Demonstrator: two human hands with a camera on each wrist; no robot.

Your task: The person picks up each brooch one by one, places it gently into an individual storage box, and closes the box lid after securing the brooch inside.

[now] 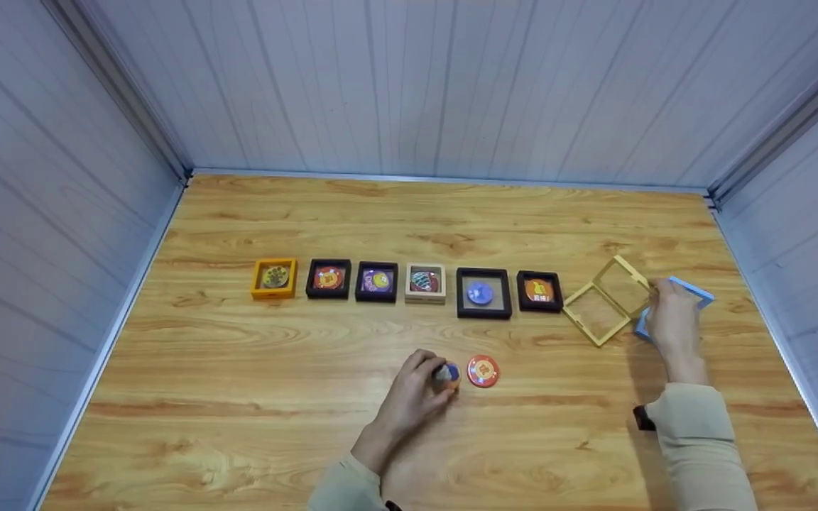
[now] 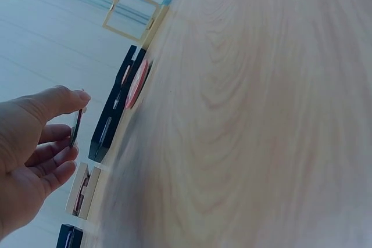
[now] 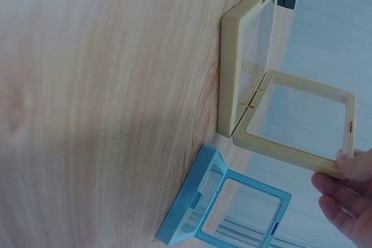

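Note:
My left hand point(image 1: 409, 399) holds a small round badge point(image 1: 451, 375) with blue and orange on its face, pinched between thumb and fingers above the table. In the left wrist view this badge point(image 2: 76, 126) appears edge-on. Just right of it a red round badge point(image 1: 483, 371) lies flat. At the right, my right hand point(image 1: 674, 323) pinches the outer corner of one half of a pale yellow hinged display frame point(image 3: 231, 74), its two clear-windowed halves spread apart. Beside that hand is a blue hinged frame point(image 3: 189, 197), also unfolded and partly hidden by the hand in the head view.
A row of closed display frames crosses the table: an orange one point(image 1: 257, 289), several black ones, including a larger one point(image 1: 483, 313), and a cream one point(image 1: 424, 299). Each holds a round piece. White panel walls point(image 1: 409, 92) stand behind and at both sides.

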